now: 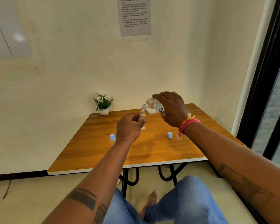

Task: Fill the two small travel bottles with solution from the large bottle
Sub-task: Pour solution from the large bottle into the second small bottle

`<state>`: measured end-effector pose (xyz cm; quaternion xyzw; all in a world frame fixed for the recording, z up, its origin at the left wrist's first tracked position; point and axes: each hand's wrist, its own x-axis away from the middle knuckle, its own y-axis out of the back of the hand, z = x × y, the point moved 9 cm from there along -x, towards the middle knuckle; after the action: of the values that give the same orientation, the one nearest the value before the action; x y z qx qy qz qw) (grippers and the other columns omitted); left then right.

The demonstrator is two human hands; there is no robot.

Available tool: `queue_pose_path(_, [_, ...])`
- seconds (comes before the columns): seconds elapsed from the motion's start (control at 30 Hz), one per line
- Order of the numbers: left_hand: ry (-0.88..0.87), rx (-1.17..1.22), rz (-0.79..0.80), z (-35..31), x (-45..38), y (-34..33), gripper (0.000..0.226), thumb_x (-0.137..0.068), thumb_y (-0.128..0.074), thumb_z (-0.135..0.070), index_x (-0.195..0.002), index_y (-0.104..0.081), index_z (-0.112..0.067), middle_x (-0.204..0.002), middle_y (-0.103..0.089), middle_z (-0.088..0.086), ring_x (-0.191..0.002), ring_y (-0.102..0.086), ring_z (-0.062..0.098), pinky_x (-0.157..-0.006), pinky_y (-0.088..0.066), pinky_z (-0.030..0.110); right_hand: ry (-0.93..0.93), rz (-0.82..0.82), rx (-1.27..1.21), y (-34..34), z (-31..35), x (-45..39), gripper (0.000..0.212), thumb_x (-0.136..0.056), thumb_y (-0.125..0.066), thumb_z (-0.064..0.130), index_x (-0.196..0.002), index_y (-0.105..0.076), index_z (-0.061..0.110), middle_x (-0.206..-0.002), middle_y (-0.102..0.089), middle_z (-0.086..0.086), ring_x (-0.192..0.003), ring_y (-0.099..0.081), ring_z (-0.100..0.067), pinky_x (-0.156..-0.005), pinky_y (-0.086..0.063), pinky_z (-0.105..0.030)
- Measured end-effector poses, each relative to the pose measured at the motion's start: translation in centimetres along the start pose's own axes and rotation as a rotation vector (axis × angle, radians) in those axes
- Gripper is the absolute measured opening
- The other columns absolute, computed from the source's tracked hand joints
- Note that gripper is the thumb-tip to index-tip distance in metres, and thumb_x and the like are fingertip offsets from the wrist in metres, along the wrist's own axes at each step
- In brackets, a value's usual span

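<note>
Tilting large bottle (153, 107), neck down-left, over travel bottle (142, 118)

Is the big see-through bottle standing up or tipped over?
Tipped. The right hand holds the large clear bottle on its side, its open neck angled down over the small clear travel bottle.

Potted flowers (103, 103) on wooden table (90, 152)
</note>
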<state>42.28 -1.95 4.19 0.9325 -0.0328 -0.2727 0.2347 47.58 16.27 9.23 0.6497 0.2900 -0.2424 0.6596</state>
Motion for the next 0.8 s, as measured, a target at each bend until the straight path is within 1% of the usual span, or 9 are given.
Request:
queue_pose_path(0.17, [-0.005, -0.005, 0.005, -0.18, -0.04, 0.03, 0.034, -0.088, -0.076, -0.036, -0.117, -0.075, -0.018, -0.094, -0.070, -0.011, -0.089, -0.064, 0.007, -0.066, -0.040, 0.012, 0.004, -0.012, 0.000, 0.14, 0.06, 0.01, 0.074, -0.074, -0.079, 0.010, -0.142, -0.050, 0.022, -0.132, -0.059, -0.007, -0.125, -0.052, -0.031, -0.111, -0.039, -0.048])
queue_pose_path(0.27, [0.004, -0.007, 0.004, -0.12, -0.11, 0.04, 0.035, -0.088, -0.076, -0.037, -0.117, -0.075, -0.018, -0.097, -0.073, -0.008, -0.090, -0.065, 0.008, -0.067, -0.041, 0.013, 0.000, -0.012, 0.002, 0.14, -0.04, -0.05, 0.074, -0.074, -0.078, 0.010, -0.142, -0.049, 0.023, -0.132, -0.058, -0.006, -0.125, -0.051, -0.030, -0.111, -0.039, -0.047])
queue_pose_path(0.37, [0.007, -0.006, -0.002, -0.14, -0.15, 0.17, 0.036, -0.087, -0.077, -0.038, -0.118, -0.075, -0.018, -0.101, -0.074, -0.005, -0.092, -0.066, 0.009, -0.074, -0.046, 0.021, 0.004, -0.009, 0.004, 0.11, 0.03, -0.19, 0.075, -0.074, -0.078, 0.010, -0.142, -0.048, 0.024, -0.132, -0.058, -0.005, -0.125, -0.051, -0.029, -0.112, -0.039, -0.048])
queue_pose_path(0.43, [0.006, -0.004, -0.006, -0.21, -0.12, 0.27, 0.036, -0.087, -0.077, -0.037, -0.117, -0.075, -0.017, -0.102, -0.075, -0.004, -0.092, -0.066, 0.010, -0.077, -0.048, 0.024, 0.004, -0.011, 0.002, 0.13, 0.04, -0.21, 0.075, -0.075, -0.078, 0.010, -0.142, -0.048, 0.023, -0.132, -0.058, -0.005, -0.125, -0.051, -0.029, -0.112, -0.039, -0.048])
queue_pose_path(0.63, [0.008, -0.006, -0.001, -0.27, -0.22, 0.29, 0.037, -0.087, -0.077, -0.037, -0.118, -0.074, -0.017, -0.105, -0.075, -0.003, -0.096, -0.067, 0.012, -0.078, -0.048, 0.024, 0.003, -0.009, 0.004, 0.16, -0.02, -0.25, 0.076, -0.074, -0.078, 0.011, -0.143, -0.048, 0.022, -0.134, -0.058, -0.006, -0.127, -0.051, -0.030, -0.113, -0.038, -0.049])
queue_pose_path(0.8, [0.006, -0.011, 0.002, -0.40, -0.15, 0.32, 0.039, -0.088, -0.076, -0.037, -0.120, -0.074, -0.016, -0.107, -0.075, -0.001, -0.096, -0.066, 0.011, -0.075, -0.044, 0.021, 0.007, -0.011, 0.007, 0.11, 0.05, -0.29, 0.075, -0.075, -0.078, 0.011, -0.143, -0.048, 0.023, -0.133, -0.058, -0.006, -0.126, -0.051, -0.030, -0.114, -0.038, -0.049])
